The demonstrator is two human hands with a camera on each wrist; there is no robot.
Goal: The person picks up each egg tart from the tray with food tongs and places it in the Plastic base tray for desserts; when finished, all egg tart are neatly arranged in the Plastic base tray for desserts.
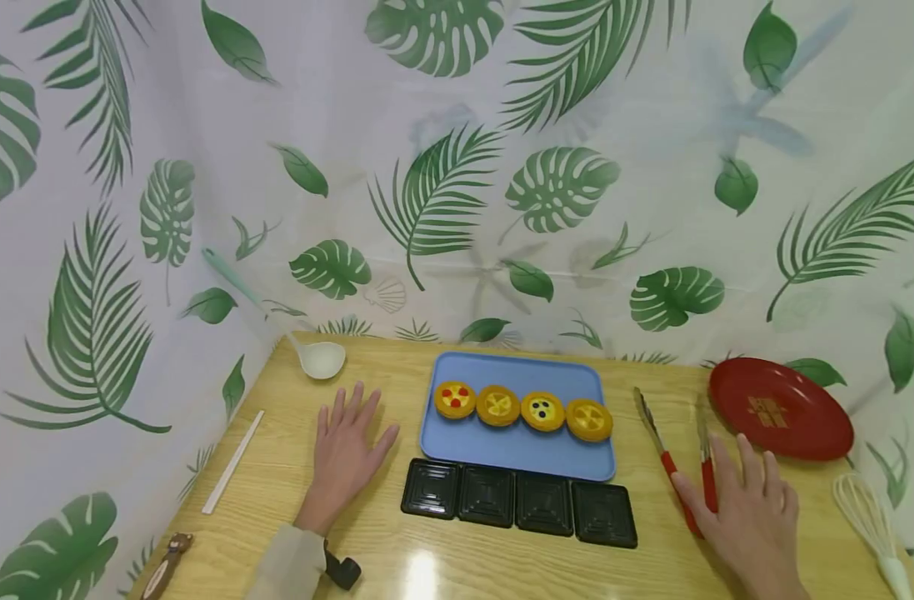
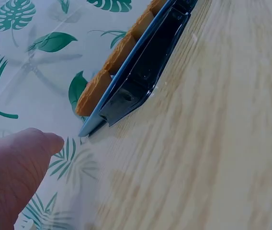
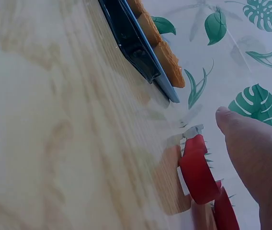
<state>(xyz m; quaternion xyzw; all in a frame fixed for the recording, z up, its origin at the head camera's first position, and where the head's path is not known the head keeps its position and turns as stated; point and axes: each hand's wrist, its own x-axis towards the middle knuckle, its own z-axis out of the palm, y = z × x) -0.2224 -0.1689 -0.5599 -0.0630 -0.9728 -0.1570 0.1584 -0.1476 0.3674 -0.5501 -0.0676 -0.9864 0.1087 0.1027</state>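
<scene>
1. Cloth point(image 1: 457, 208) printed with green leaves is hanging behind and beside the work area.
2. Wood-grained table point(image 1: 516, 571) is supporting the items below.
3. Blue tray point(image 1: 501, 450) is lying near the table's back edge, between the two hands.
4. Row of four black square dishes point(image 1: 494, 496) is running just in front of the tray.
5. Red oval plate point(image 1: 820, 425) is resting at the back right, beyond the right hand.
6. Right hand point(image 1: 756, 508) is holding nothing; its fingers are lying extended and parted. In the head view it is overlapping the handles of the tongs; contact is not showing clearly.
7. Left hand point(image 1: 347, 450) is holding nothing; its fingers are spreading wide, left of the tray.
8. Red-handled tongs point(image 1: 679, 485) are lying between tray and plate, arms apart.
9. White ladle point(image 1: 322, 360) is resting at the back left corner, its green handle leaning toward the cloth.
10. Whisk point(image 1: 881, 546) is lying at the far right.
11. Four round tarts point(image 1: 497, 406) are sitting in a line on the tray.
</scene>
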